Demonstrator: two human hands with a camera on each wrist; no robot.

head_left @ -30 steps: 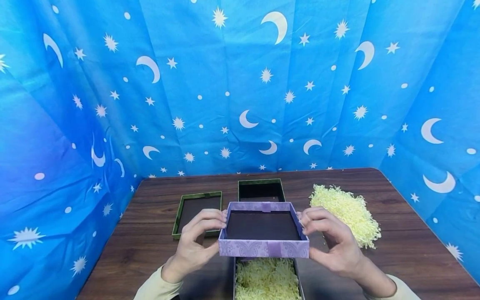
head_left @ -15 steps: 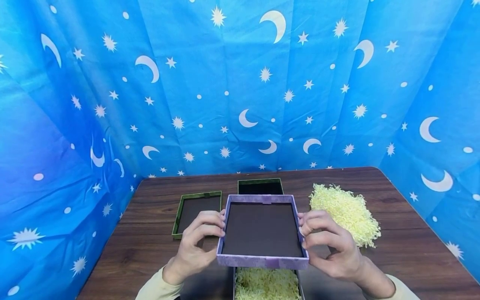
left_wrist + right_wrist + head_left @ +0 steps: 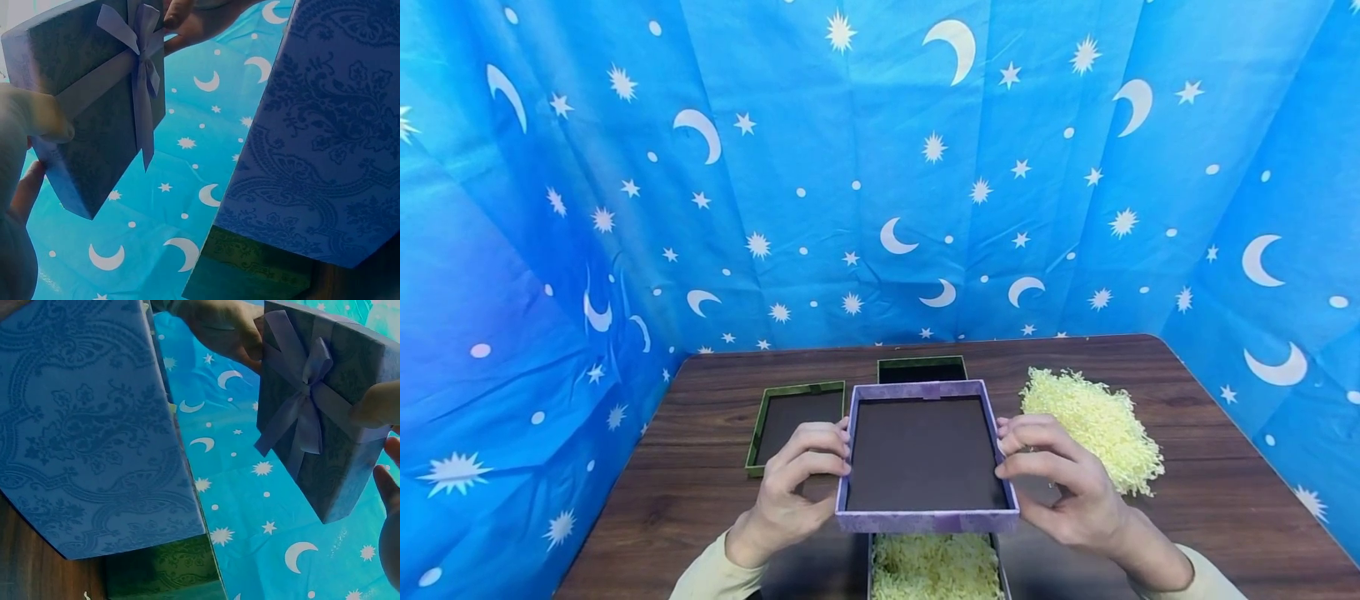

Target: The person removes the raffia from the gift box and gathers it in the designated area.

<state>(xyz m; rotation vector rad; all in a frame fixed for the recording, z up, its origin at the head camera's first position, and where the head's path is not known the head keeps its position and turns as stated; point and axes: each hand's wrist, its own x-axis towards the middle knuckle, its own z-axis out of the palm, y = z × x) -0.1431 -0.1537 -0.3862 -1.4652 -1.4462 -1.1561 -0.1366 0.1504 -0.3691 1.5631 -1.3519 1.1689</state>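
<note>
A purple paisley box lid (image 3: 925, 454) is held up, its dark inside facing me. My left hand (image 3: 797, 483) grips its left side and my right hand (image 3: 1067, 492) grips the right, fingers along the outer walls and thumbs underneath. Both wrist views show the lid's outer face with a ribbon bow (image 3: 144, 59). Below and partly behind the lid stands the matching purple box (image 3: 94, 425), filled with pale yellow shredded paper (image 3: 936, 567). The lid covers the box's far end in the head view.
A green-rimmed shallow lid (image 3: 797, 425) lies at the left of the wooden table (image 3: 655, 492). Behind the purple lid stands a dark green box (image 3: 921, 363), partly hidden. Loose yellow shredded paper (image 3: 1097, 425) is heaped at the right. Blue star-and-moon cloth (image 3: 820, 150) surrounds the table.
The purple lid has tilted up, showing more of its dark inside, and its far edge now covers more of the green box. Both hands keep their grip and have barely moved.
</note>
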